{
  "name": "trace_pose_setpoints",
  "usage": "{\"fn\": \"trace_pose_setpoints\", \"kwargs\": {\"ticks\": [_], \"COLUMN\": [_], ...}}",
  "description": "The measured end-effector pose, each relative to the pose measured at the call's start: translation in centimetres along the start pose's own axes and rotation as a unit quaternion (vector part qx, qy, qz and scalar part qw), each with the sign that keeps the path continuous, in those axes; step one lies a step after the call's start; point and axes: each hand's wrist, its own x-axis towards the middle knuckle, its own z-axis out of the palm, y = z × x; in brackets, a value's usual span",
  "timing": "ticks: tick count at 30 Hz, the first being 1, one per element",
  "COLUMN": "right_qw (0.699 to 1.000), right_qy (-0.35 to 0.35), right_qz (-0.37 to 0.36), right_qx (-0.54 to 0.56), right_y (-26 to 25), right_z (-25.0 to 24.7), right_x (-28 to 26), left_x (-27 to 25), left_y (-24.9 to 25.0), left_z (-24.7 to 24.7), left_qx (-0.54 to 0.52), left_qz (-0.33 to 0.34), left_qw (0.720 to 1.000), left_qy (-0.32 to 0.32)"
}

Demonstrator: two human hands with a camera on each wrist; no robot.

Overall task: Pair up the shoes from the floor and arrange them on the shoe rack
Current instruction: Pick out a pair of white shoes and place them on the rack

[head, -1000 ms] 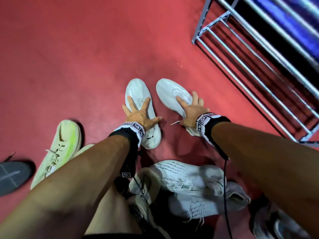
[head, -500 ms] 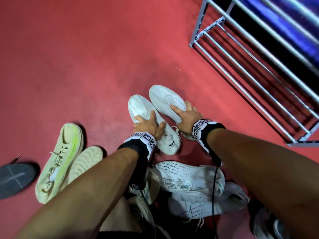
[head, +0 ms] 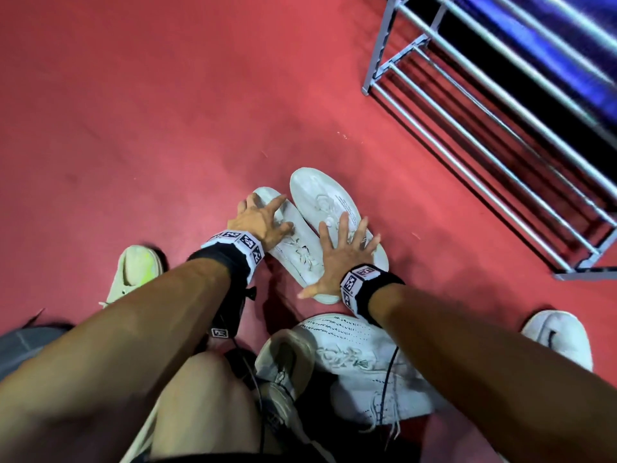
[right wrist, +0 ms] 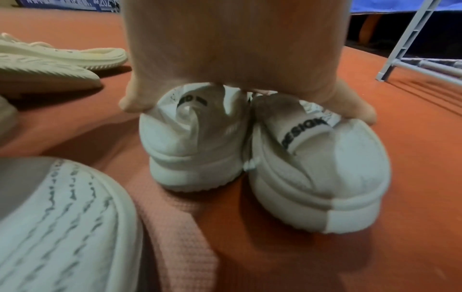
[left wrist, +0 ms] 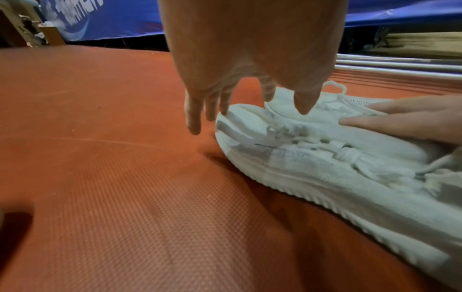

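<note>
Two matching white sneakers lie side by side on the red floor, toes pointing away: the left shoe [head: 300, 259] [left wrist: 312, 168] [right wrist: 195, 142] and the right shoe [head: 317, 192] [right wrist: 320, 168]. My left hand [head: 258, 220] [left wrist: 237, 116] touches the left shoe's toe with straight, spread fingers. My right hand [head: 337, 259] [right wrist: 237, 59] lies flat and spread across both shoes near their heels, thumb beside the left heel and little finger on the right shoe's side. The grey metal shoe rack [head: 484, 128] stands at the upper right, its bars bare.
A lime-cream shoe [head: 137, 272] lies to the left. White knit shoes with dotted lines [head: 354, 349] and a grey-beige sneaker [head: 287, 365] are piled close to my knee [head: 200, 412]. Another white shoe [head: 557, 335] sits at the right. Open red floor stretches ahead.
The two white shoes came together from a spread V until they touch, side by side. My left hand slid forward to the toe. My right hand flattened across both shoes.
</note>
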Motion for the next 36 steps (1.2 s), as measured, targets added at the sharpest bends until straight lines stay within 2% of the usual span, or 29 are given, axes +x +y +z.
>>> {"fn": "trace_pose_setpoints", "kwargs": {"ticks": [4,7,11,14,17,21,24,27,36], "right_qw": [1.000,0.994,0.965,0.957,0.961,0.974,0.994,0.998,0.994], "right_qy": [-0.017,-0.025,0.010,0.037,0.073,0.102,0.054,0.029,0.073], "right_qz": [-0.010,-0.049,-0.115,-0.099,-0.082,-0.065,-0.052,-0.061,-0.074], "right_qx": [-0.024,-0.093,-0.236,-0.269,-0.253,-0.190,-0.079,-0.020,0.036], "right_y": [0.3,2.1,6.1,8.2,9.8,10.0,9.8,9.7,9.3], "right_z": [-0.6,-2.3,-5.9,-8.1,-9.0,-7.2,-5.5,-4.7,-4.2], "right_x": [0.6,1.2,3.2,3.8,3.8,3.1,2.6,2.8,2.8], "left_x": [0.7,1.4,1.8,2.0,3.0,5.2,6.4,6.8,5.7], "left_y": [-0.3,-0.3,0.3,1.2,2.4,4.0,5.2,5.6,4.9], "left_z": [0.5,0.8,0.7,0.2,-0.2,-0.5,-0.7,-0.8,-0.5], "left_qx": [0.027,0.023,0.007,0.003,0.007,0.028,0.049,0.064,0.040], "left_qz": [0.006,0.023,0.027,0.040,0.053,0.063,0.090,0.091,0.044], "left_qw": [0.999,0.998,0.998,0.997,0.997,0.997,0.995,0.993,0.998], "left_qy": [0.028,0.053,0.063,0.065,0.058,0.030,-0.002,-0.029,0.013]}}
